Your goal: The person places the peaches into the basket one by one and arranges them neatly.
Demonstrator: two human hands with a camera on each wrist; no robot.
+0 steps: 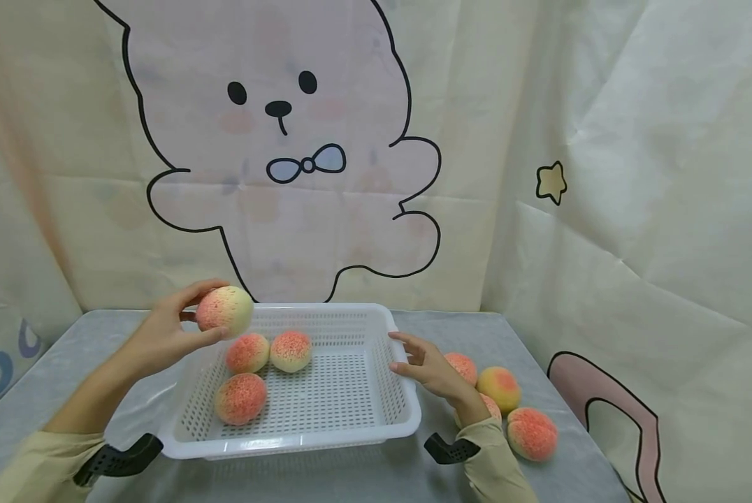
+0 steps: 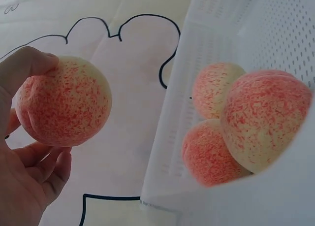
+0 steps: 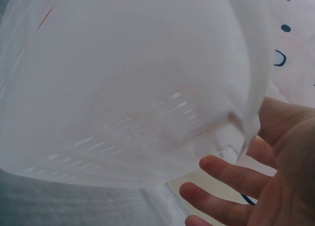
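My left hand (image 1: 165, 332) grips a peach (image 1: 225, 309), pale yellow with a red blush, between thumb and fingers. It is held up over the back left corner of a white plastic basket (image 1: 294, 441). Inside, at the left, lie three more peaches, among them a redder front peach (image 1: 240, 399). At the basket's right side, my right hand (image 1: 435, 370) holds the rim. The right wrist view shows that hand's thumb going behind the rim (image 3: 253, 88), while its fingers (image 3: 231, 177) spread along the outside.
Several peaches (image 1: 532, 433) lie on the grey-covered table (image 1: 451, 482) to the right of the basket, partly behind my right forearm. Behind the table hangs a pale curtain (image 1: 464, 105) printed with a cartoon bear. More printed cloth closes off both sides.
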